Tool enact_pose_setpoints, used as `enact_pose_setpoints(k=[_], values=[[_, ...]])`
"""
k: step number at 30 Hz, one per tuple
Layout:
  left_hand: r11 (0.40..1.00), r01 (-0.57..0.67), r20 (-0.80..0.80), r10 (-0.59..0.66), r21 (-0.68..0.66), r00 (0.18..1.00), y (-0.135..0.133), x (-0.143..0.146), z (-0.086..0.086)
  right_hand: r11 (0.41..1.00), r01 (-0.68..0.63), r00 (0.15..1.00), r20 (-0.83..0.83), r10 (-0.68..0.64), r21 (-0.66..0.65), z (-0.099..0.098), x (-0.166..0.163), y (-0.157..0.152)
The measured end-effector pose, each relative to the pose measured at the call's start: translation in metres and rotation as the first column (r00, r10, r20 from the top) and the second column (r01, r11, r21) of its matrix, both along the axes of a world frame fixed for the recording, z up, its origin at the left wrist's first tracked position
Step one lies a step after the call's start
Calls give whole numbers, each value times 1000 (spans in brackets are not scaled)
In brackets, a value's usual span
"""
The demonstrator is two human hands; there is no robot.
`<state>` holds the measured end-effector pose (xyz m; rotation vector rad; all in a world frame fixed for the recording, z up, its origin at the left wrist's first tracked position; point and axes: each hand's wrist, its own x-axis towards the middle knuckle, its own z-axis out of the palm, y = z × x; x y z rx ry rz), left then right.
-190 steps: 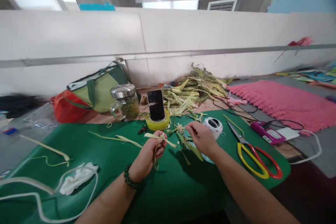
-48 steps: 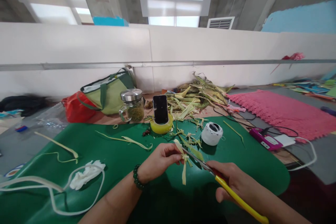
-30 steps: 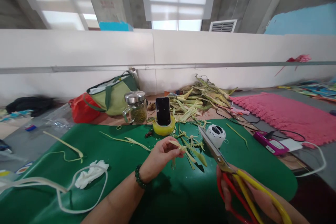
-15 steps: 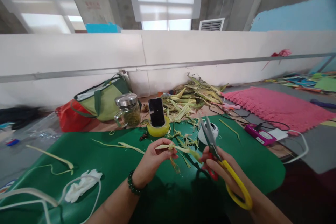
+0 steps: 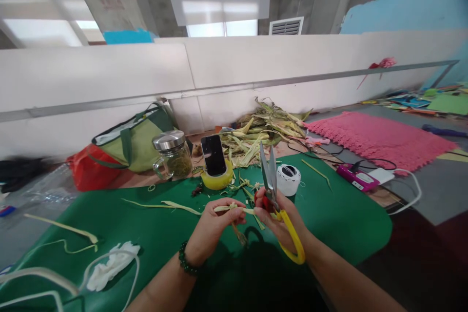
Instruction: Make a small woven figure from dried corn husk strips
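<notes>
Near the lower middle of the frame, the left hand (image 5: 219, 220) pinches a pale husk strip (image 5: 248, 211) between thumb and fingers, right by a knot in it. The strip runs right to the right hand (image 5: 277, 224), whose thumb and fingertip meet its other part. The same hand is curled around the scissors (image 5: 269, 190), blades pointing up and slightly parted, the yellow handle hanging below. A dark bead bracelet (image 5: 185, 259) circles the left wrist.

Just right of the blades, a roll of white string (image 5: 288, 185) stands on the green surface (image 5: 153, 226). At the middle of the frame a phone (image 5: 213, 155) leans upright in a roll of yellow tape (image 5: 219, 183), with a lidded glass jar (image 5: 178, 165) to its left. Behind lies a heap of husks (image 5: 268, 122). Crumpled white tissue (image 5: 113, 267) sits at lower left.
</notes>
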<state>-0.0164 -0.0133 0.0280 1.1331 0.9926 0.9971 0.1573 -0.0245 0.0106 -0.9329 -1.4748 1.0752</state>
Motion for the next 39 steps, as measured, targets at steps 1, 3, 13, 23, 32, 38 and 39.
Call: enact_pose_setpoints(k=[1, 3, 13, 23, 32, 38, 39], values=[[1000, -18, -6, 18, 3, 1000, 0, 1, -1, 1000, -15, 1000, -10, 15, -12, 1, -1, 1], [999, -38, -7, 38, 11, 999, -1, 2, -2, 996, -75, 997, -21, 73, -56, 3, -3, 2], [998, -58, 4, 58, 29, 998, -2, 3, 0, 998, -32, 989, -145, 25, -51, 5, -11, 6], [988, -98, 1, 98, 117, 995, -4, 5, 1, 998, -49, 985, -169, 42, -36, 1, -17, 8], [995, -52, -1, 52, 83, 999, -3, 6, 2, 993, -101, 987, -132, 91, -68, 4, -15, 10], [993, -52, 58, 47, 104, 997, -1, 5, -3, 967, -202, 975, -129, 183, -153, 6, -16, 10], [994, -50, 54, 45, 101, 998, -1, 5, -4, 965, -212, 973, -128, 193, -155, 6, -16, 10]])
